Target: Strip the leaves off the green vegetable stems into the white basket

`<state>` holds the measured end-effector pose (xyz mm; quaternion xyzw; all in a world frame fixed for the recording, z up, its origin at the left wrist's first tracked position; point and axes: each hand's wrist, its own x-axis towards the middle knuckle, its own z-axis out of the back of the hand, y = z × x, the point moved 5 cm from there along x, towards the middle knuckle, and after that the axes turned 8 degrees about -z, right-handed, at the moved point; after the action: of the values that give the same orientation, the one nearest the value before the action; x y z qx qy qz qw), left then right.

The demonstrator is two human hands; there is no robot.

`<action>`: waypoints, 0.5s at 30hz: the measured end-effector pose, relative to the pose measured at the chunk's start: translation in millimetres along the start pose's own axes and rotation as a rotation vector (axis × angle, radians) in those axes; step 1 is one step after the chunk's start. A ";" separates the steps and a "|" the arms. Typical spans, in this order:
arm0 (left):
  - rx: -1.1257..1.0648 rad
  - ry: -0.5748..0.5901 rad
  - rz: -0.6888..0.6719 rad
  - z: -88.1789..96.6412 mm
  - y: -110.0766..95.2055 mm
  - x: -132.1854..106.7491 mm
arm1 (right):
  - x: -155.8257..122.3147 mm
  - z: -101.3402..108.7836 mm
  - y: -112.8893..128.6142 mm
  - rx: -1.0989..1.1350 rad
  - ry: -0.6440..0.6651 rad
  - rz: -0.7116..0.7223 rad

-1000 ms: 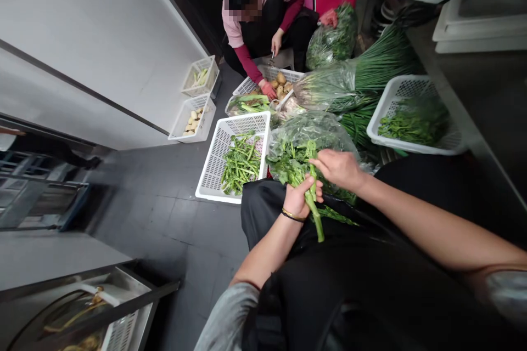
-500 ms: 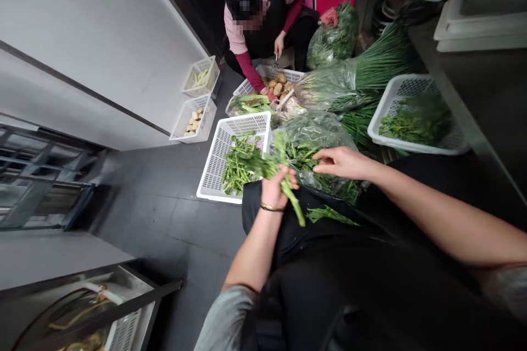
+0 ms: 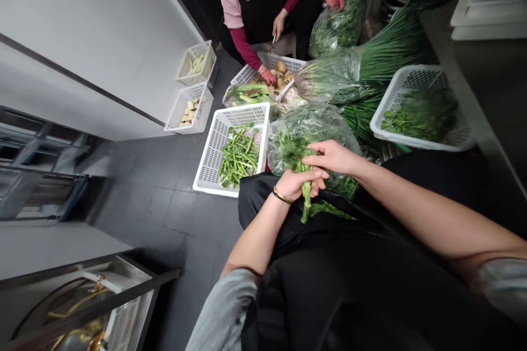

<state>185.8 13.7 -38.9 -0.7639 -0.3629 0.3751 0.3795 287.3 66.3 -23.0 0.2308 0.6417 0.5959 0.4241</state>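
Observation:
My left hand (image 3: pixel 297 184) is closed around a thick leafy green stalk (image 3: pixel 306 200), whose pale cut end points down toward my lap. The fingers of my right hand (image 3: pixel 334 158) pinch the same stalk higher up, by its leaves, just above my left hand. Behind both hands lies an open clear plastic bag (image 3: pixel 329 123) of leafy greens. Left of it, a white perforated basket (image 3: pixel 208 162) holds trimmed green stalks (image 3: pixel 239 158). Some loose leaves (image 3: pixel 331 209) lie on the dark apron over my lap.
Across from me, a crouching person's gloved hand (image 3: pixel 268 75) reaches into a basket of potatoes (image 3: pixel 281 67). Another white basket (image 3: pixel 381 120) with greens stands at right beside a metal table edge (image 3: pixel 473 104). Bundled long green stems (image 3: pixel 395 38) lie behind. Two small baskets stand along the wall.
My left hand has moved right with the stalk, which now hangs more upright. My right hand has come to it and taken hold. The other person's gloved hand is further among the potatoes.

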 end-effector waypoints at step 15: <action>-0.159 -0.250 -0.223 -8.4 11.1 -8.8 | -38.6 9.5 8.2 -0.269 -0.510 0.216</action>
<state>191.9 -1.3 -42.1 -0.6940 -0.5182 0.3928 0.3092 314.0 42.3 -4.1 0.3817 0.4016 0.6401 0.5323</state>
